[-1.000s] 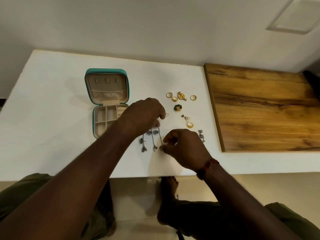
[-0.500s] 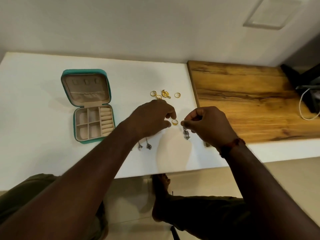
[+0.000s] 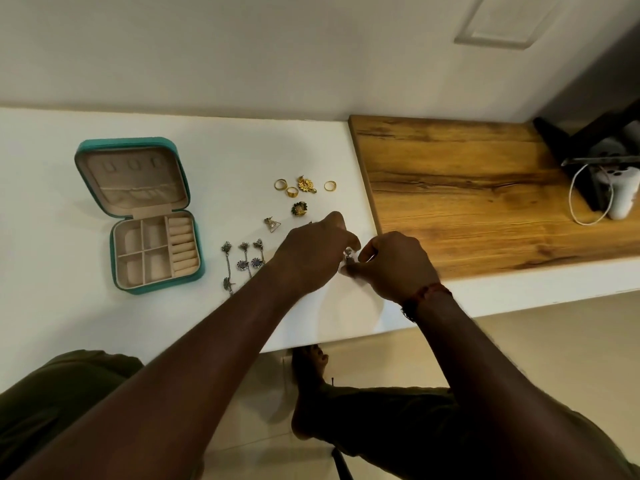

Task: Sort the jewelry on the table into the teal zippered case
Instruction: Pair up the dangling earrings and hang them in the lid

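Centre frame: your left hand [image 3: 313,252] and right hand [image 3: 394,265] both pinch a silver earring [image 3: 348,253] | light, dangly, snag-prone; hold its stud | teal case [image 3: 136,216] open at left.

Plain off-white wall [image 3: 277,57] behind a white bench [image 3: 52,237] with a brown wood-grain panel [image 3: 467,188], beige tiled floor [image 3: 536,341] below

White table [image 3: 69,209]: teal case [image 3: 138,216], jewelry [image 3: 294,188], wood board [image 3: 485,188].
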